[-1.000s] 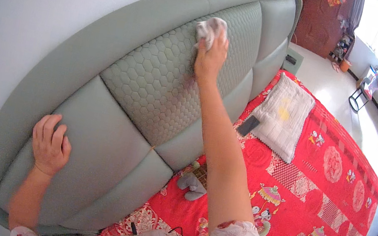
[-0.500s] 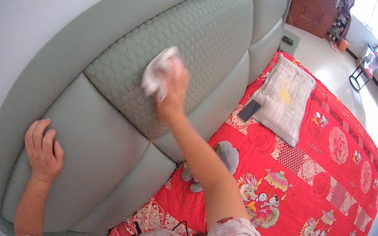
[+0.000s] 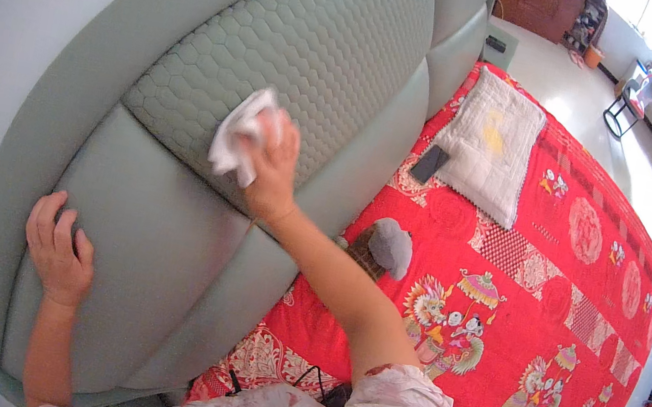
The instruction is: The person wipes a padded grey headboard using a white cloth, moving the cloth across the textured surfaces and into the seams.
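Note:
A grey-green padded headboard with a honeycomb-quilted panel fills the left half of the view. My right hand grips a white cloth, bunched under the fingers and pressed against the lower left part of the quilted panel. The hand is slightly smeared by motion. On the smooth padded section at the left rests my left hand, fingers spread and slightly bent, holding nothing.
A bed with a red patterned cover lies to the right. On it are a light quilted pillow, a dark phone and a grey plush toy, partly hidden behind my right arm. A chair stands farther off.
My right hand and the cloth have moved left and slightly down across the quilted panel. The view has shifted a little; my left hand keeps its place on the headboard.

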Demonstrator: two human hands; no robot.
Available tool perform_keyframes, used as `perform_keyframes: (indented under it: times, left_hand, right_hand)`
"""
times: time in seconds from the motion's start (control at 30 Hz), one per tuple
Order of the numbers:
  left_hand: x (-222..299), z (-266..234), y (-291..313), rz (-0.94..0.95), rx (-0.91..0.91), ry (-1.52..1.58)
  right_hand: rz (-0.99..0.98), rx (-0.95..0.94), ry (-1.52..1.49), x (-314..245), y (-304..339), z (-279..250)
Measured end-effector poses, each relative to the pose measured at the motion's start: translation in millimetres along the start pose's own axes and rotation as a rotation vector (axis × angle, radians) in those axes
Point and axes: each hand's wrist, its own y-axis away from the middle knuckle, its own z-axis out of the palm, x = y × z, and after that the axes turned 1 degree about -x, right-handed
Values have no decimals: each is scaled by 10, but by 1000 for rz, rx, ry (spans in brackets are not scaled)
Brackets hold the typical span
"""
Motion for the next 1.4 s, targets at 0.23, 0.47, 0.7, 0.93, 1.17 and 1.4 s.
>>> perform_keyframes:
  times: [0.23,0.47,0.7,0.93,1.17,1.4]
  left_hand:
    - [43,3,-56,21,5,-8]
    - [-36,0,42,22,-1,-44]
    - [-37,23,29,27,-19,-56]
    - [-4,-23,59,-34,-41,-23]
    - [-29,-43,66,-18,2,-22]
    - [58,-36,-9,-73,49,93]
  right_hand:
    - [798,422,-262,1178,-180,-105]
    - [164,-12,-14,24,363,-29]
    - [602,258,-103,675,-205,-80]
    - [252,-23,-161,-454,178,95]
    - [1457,-116,-1249,-1115,583,-559]
    - [1668,-49,-1753,-1243,393,-1091]
